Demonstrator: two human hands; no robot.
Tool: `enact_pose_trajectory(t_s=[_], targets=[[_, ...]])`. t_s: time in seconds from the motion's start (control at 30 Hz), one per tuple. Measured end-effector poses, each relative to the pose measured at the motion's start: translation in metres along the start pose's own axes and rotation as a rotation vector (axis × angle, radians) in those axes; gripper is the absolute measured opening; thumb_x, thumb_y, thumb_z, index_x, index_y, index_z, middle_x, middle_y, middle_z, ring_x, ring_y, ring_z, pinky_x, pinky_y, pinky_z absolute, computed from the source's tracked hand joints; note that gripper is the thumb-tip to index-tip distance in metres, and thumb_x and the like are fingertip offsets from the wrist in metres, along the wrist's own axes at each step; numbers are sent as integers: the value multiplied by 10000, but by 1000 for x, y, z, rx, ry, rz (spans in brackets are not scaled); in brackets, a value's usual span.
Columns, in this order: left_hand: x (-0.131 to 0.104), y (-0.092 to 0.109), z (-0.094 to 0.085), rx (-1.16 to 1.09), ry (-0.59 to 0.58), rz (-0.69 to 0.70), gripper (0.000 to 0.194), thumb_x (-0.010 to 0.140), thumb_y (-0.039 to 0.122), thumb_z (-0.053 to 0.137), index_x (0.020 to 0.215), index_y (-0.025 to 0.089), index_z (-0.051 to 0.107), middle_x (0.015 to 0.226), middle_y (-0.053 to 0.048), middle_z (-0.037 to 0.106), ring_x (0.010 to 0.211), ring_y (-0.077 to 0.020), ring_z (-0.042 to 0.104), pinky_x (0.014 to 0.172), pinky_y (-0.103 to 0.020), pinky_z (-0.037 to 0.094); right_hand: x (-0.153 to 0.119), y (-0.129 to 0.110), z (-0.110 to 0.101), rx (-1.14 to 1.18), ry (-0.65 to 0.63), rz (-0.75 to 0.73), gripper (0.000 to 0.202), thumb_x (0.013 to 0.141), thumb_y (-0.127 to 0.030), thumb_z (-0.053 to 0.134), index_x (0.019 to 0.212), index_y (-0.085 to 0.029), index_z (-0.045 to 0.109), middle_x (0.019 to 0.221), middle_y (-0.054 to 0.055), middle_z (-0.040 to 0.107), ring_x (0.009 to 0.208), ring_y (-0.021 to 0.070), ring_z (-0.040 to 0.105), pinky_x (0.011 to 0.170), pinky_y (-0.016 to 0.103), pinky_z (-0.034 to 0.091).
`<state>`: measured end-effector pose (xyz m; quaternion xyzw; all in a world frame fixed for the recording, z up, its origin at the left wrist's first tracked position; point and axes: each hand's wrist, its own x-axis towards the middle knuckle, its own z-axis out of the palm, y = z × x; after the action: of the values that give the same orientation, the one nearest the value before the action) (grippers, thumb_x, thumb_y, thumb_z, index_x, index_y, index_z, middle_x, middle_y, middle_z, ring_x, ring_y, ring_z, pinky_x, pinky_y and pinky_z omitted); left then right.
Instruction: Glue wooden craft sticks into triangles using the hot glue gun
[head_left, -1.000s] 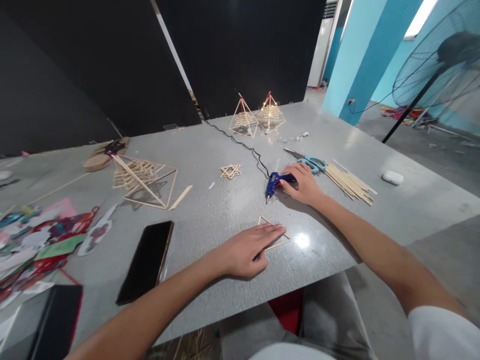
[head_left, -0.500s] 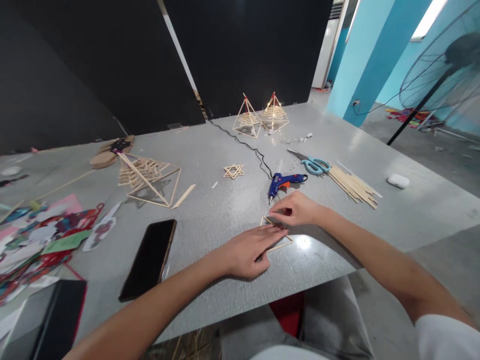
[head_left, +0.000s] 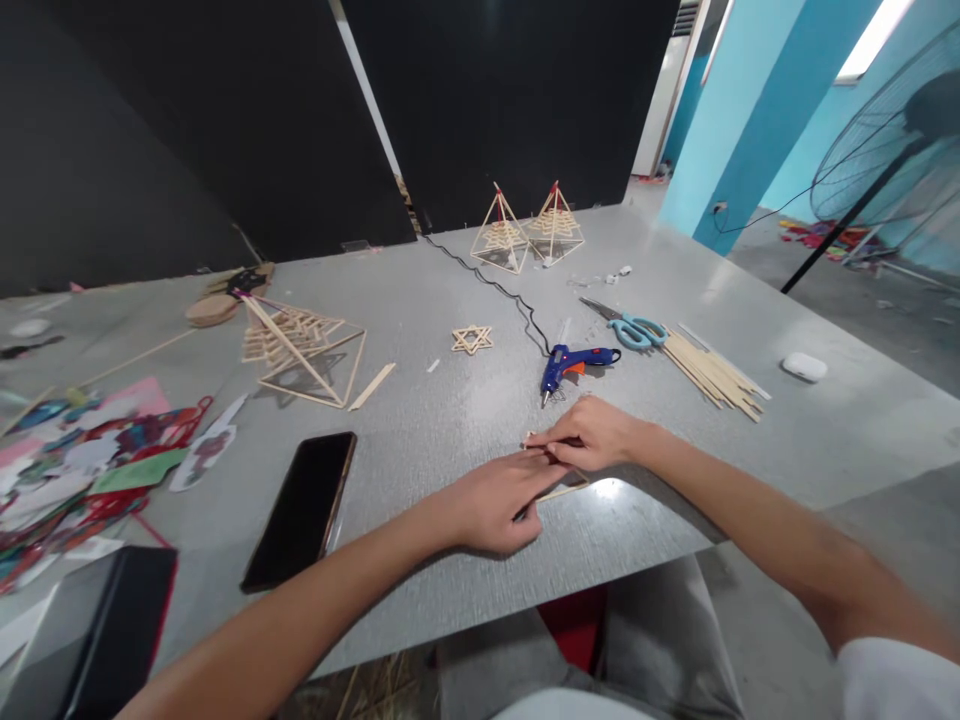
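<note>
A small frame of thin wooden sticks (head_left: 566,489) lies flat near the table's front edge, mostly covered by both hands. My left hand (head_left: 499,500) rests on it with the fingers stretched to the right. My right hand (head_left: 589,435) touches the frame's upper corner with its fingertips, close against the left fingers. Just beyond the right hand lies a blue glue gun (head_left: 562,368), nozzle toward me. A small wooden star (head_left: 472,339) sits farther back on the grey table (head_left: 420,460).
Scissors (head_left: 634,330) and loose sticks (head_left: 709,372) lie to the right, beside a white case (head_left: 804,366). On the left are a phone (head_left: 300,510), a stick pyramid (head_left: 304,350) and colourful scraps (head_left: 97,460). Two more pyramids (head_left: 500,235) stand at the back.
My right hand has come down onto the frame's upper corner, against my left fingers. The lights on the back right pyramid no longer glow. The view has shifted slightly.
</note>
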<state>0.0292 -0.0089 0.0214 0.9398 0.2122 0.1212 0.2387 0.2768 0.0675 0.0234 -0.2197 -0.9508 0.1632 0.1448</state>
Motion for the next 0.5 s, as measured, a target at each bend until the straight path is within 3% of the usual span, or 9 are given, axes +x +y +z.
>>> enact_pose_trajectory(t_s=[0.23, 0.5], targets=[[1, 1, -3, -34, -13, -3, 709, 883, 142, 539, 1588, 187, 477, 1474, -190, 667, 1402, -364, 635, 1242, -553, 495, -1, 0, 0, -21, -33, 13, 433, 1010, -309, 555, 1353, -305, 820, 718, 37, 804, 553, 167, 587, 600, 306, 262], [1, -1, 0, -51, -15, -7, 797, 873, 136, 552, 1651, 245, 414, 1533, -153, 652, 1422, -367, 620, 1245, -571, 480, 1, 0, -1, -30, -42, 26, 427, 1002, -315, 547, 1313, -325, 839, 607, 13, 729, 503, 161, 514, 586, 311, 226]])
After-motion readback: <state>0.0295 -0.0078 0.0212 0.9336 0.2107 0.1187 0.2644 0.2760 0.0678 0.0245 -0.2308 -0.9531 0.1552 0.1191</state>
